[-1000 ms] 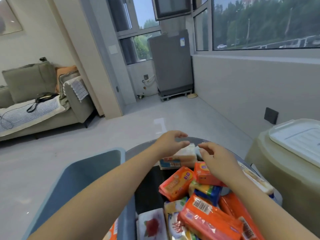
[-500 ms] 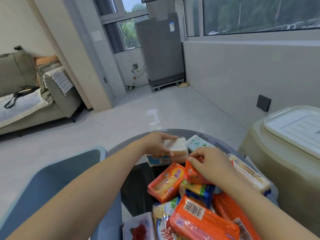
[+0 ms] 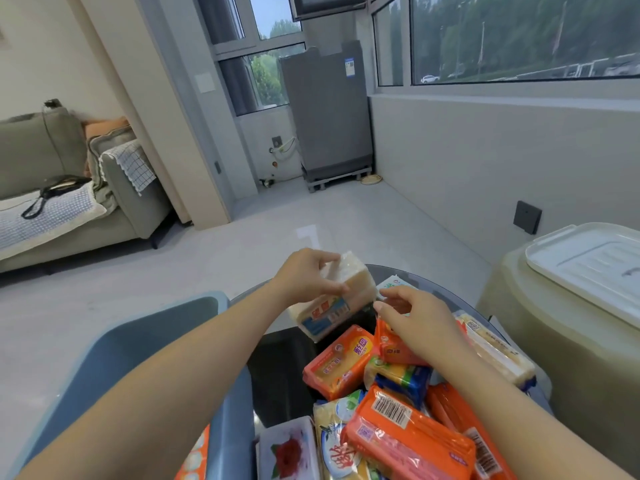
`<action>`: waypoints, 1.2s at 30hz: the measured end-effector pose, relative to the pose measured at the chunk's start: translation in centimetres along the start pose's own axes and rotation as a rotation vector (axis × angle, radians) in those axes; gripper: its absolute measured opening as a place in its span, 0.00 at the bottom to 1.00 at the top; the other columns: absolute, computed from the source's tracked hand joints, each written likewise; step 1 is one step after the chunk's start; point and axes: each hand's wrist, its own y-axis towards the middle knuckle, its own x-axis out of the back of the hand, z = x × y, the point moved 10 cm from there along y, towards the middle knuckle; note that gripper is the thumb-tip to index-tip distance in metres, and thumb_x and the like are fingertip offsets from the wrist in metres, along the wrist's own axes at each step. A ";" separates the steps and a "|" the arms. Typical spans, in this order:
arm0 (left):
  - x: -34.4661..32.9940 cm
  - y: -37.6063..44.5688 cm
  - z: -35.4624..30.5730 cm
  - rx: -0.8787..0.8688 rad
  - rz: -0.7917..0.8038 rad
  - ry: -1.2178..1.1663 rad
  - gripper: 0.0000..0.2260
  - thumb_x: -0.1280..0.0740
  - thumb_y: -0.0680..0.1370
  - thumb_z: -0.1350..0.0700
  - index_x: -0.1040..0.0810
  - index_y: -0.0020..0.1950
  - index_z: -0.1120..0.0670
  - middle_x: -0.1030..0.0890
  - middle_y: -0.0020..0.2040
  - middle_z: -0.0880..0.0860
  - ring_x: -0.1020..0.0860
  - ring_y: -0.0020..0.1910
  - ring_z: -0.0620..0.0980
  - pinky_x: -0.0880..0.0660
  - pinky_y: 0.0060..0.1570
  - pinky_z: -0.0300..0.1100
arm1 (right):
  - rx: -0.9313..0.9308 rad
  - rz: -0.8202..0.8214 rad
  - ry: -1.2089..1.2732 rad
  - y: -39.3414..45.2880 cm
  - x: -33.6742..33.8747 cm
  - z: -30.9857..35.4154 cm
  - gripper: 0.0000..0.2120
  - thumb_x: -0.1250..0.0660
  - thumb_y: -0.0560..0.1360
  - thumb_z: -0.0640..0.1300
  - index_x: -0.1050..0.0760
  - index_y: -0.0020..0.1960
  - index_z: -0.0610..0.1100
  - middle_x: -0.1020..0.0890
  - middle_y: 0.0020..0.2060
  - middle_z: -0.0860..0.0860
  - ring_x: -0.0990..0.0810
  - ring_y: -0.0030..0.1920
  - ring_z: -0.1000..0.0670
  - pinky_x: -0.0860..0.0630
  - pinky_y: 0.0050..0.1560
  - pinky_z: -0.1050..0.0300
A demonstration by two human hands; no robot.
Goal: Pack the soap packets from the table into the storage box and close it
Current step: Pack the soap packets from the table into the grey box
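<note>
My left hand (image 3: 304, 277) grips a pale yellow soap multipack (image 3: 334, 299) and holds it tilted above the far side of the round glass table (image 3: 280, 372). My right hand (image 3: 414, 318) pinches the top edge of a small orange soap packet (image 3: 393, 346) in the pile. Several more soap packets lie on the table, among them an orange one (image 3: 341, 362), a yellow-and-blue one (image 3: 401, 377) and a large orange pack (image 3: 405, 436). The blue storage box (image 3: 221, 403) stands open at the left, under my left forearm. Orange packets (image 3: 197, 455) show inside it.
A beige bin (image 3: 554, 334) with a white lid (image 3: 588, 268) on top stands right of the table. A long pale soap pack (image 3: 495, 351) lies at the table's right edge. A sofa is at far left, a grey appliance by the windows.
My left hand closed on the pale multipack and lifted it off the table, tilting it. My right hand came down onto the small orange packet and took its top edge.
</note>
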 end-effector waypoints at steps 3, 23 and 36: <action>3.7 -2.1 -1.8 -0.007 -0.111 -0.094 0.31 0.25 0.67 0.47 0.28 0.68 0.50 0.23 0.43 0.47 0.26 0.38 0.40 0.33 0.35 0.33 | 0.040 -0.016 0.078 -0.8 0.6 1.4 0.21 0.37 0.75 0.52 0.31 0.67 0.50 0.22 0.59 0.52 0.24 0.57 0.55 0.30 0.52 0.63; 20.1 -22.8 2.9 0.387 -0.396 -0.193 0.15 0.23 0.62 0.44 0.15 0.40 0.53 0.14 0.39 0.54 0.16 0.41 0.54 0.19 0.45 0.53 | 0.239 0.384 0.510 -9.1 -9.6 18.9 0.22 0.39 0.76 0.52 0.35 0.69 0.53 0.21 0.53 0.60 0.23 0.53 0.60 0.27 0.43 0.70; 15.8 -25.1 12.5 0.618 -0.383 0.065 0.18 0.27 0.64 0.43 0.26 0.33 0.57 0.27 0.30 0.50 0.28 0.30 0.48 0.37 0.25 0.40 | 0.319 0.358 0.075 -9.1 -15.5 18.3 0.21 0.40 0.77 0.46 0.37 0.70 0.54 0.36 0.72 0.51 0.41 0.72 0.49 0.42 0.71 0.46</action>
